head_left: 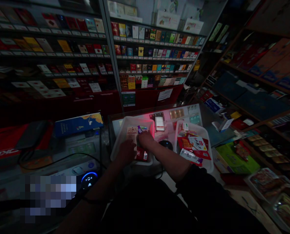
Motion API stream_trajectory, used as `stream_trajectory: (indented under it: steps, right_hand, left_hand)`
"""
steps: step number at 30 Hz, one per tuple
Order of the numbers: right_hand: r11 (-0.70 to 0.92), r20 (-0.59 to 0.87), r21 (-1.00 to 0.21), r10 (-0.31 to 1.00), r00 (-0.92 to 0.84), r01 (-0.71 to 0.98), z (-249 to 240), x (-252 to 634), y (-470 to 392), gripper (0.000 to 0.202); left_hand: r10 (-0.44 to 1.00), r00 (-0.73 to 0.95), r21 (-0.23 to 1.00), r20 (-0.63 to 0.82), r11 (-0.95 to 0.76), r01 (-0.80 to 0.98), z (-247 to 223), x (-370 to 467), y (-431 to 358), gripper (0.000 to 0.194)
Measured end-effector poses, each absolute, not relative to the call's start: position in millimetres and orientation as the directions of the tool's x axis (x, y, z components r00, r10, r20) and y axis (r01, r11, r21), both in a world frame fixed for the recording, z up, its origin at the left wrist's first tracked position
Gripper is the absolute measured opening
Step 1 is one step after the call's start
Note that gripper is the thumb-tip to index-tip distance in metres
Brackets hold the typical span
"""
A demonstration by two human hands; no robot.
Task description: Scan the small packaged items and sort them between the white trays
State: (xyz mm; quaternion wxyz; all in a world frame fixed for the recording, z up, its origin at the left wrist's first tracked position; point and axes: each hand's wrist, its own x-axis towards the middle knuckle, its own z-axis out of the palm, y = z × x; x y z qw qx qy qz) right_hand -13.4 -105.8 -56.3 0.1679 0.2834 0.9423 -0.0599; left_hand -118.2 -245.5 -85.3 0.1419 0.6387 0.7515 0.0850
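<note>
Left hand (128,151) is in the white bin (122,133) by the tan pack (132,131), red pack (142,154) just right of it. Right hand (146,139) is slightly farther in, at the purple pack (139,130). Can't tell if either's gripping. Other bin (196,128), right of both hands: snack packs (195,143).

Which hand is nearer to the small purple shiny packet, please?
Right: the right hand is at the purple packet; the left hand is farther, below and left.

Glass counter (218,138): white left bin (116,143), white right bin (205,130), black rounded device (166,144) between them.
</note>
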Motion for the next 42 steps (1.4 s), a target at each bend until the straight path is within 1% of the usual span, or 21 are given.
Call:
stream_trajectory:
  steps: [3, 6, 10, 14, 19, 21, 22, 24, 25, 27, 29, 31, 32, 33, 35, 39, 42]
  right_hand:
    - [0.803, -0.332, -0.031, 0.554, -0.763, 0.596, -60.0, -20.2, -104.5, 0.031]
    - [0.782, -0.37, -0.037, 0.567, -0.736, 0.622, -57.9, -24.3, -103.3, 0.036]
    - [0.765, -0.401, -0.061, 0.569, -0.718, 0.641, -44.0, -23.9, -99.2, 0.035]
    - [0.75, -0.332, -0.089, 0.598, -0.729, 0.656, -25.3, -18.2, -91.9, 0.035]
    - [0.659, -0.256, -0.212, 0.675, -0.692, 0.722, -11.0, -8.3, -83.7, 0.03]
    - [0.618, -0.21, -0.28, 0.708, -0.675, 0.735, -9.5, -3.5, -81.2, 0.028]
    - [0.595, -0.183, -0.32, 0.725, -0.664, 0.737, -9.5, -0.8, -80.3, 0.027]
    - [0.543, -0.132, -0.407, 0.761, -0.635, 0.735, -10.4, 4.8, -79.4, 0.025]
    - [0.513, -0.106, -0.447, 0.783, -0.613, 0.732, -11.0, 7.8, -79.5, 0.023]
    - [0.447, -0.071, -0.516, 0.827, -0.557, 0.731, -12.0, 13.8, -80.8, 0.021]
    - [0.381, -0.058, -0.571, 0.865, -0.498, 0.727, -12.2, 20.2, -83.4, 0.024]
    - [0.327, -0.055, -0.619, 0.889, -0.455, 0.714, -11.1, 27.3, -86.4, 0.023]
    - [0.312, -0.048, -0.638, 0.896, -0.441, 0.704, -10.1, 31.2, -88.0, 0.02]
    - [0.305, -0.037, -0.654, 0.902, -0.431, 0.693, -8.6, 35.6, -89.5, 0.016]
    - [0.313, 0.005, -0.674, 0.908, -0.42, 0.669, -4.9, 45.1, -92.4, 0.012]
    - [0.385, 0.106, -0.668, 0.896, -0.43, 0.637, 3.4, 65.8, -97.1, 0.019]
    - [0.439, 0.186, -0.647, 0.884, -0.429, 0.623, 5.6, 81.1, -97.8, 0.024]
  left_hand:
    - [0.98, -0.128, 0.319, -0.149, 0.17, 0.932, -84.3, -122.0, -238.4, 0.029]
    - [0.974, -0.123, 0.322, -0.191, 0.18, 0.929, -85.5, -124.1, -232.0, 0.028]
    - [0.963, -0.119, 0.347, -0.241, 0.2, 0.916, -91.8, -125.6, -225.0, 0.028]
    - [0.961, -0.074, 0.389, -0.265, 0.177, 0.904, -97.1, -126.6, -218.7, 0.025]
    - [0.957, -0.077, 0.466, -0.279, 0.206, 0.86, -92.9, -127.9, -216.9, 0.03]
    - [0.949, -0.148, 0.571, -0.278, 0.287, 0.769, -89.9, -128.6, -218.6, 0.031]
    - [0.938, -0.205, 0.645, -0.279, 0.342, 0.684, -88.9, -128.9, -219.6, 0.033]
    - [0.899, -0.319, 0.786, -0.299, 0.422, 0.452, -88.2, -129.1, -221.2, 0.037]
    - [0.88, -0.354, 0.833, -0.316, 0.436, 0.339, -88.4, -128.9, -221.7, 0.04]
    - [0.859, -0.37, 0.879, -0.354, 0.441, 0.181, -89.0, -127.4, -221.8, 0.047]
    - [0.852, -0.356, 0.902, -0.385, 0.429, 0.052, -88.2, -124.7, -221.1, 0.05]
    - [0.858, -0.341, 0.918, -0.385, 0.395, -0.04, -84.8, -121.4, -220.3, 0.051]
    - [0.867, -0.333, 0.925, -0.371, 0.375, -0.057, -81.8, -119.8, -220.1, 0.051]
    - [0.877, -0.328, 0.933, -0.352, 0.357, -0.047, -78.1, -118.2, -219.9, 0.051]
    - [0.896, -0.327, 0.941, -0.301, 0.335, 0.05, -68.4, -115.2, -219.1, 0.049]
    - [0.93, -0.338, 0.908, -0.145, 0.261, 0.328, -46.4, -107.0, -213.1, 0.045]
    - [0.945, -0.325, 0.863, -0.038, 0.195, 0.465, -33.7, -97.4, -204.1, 0.045]
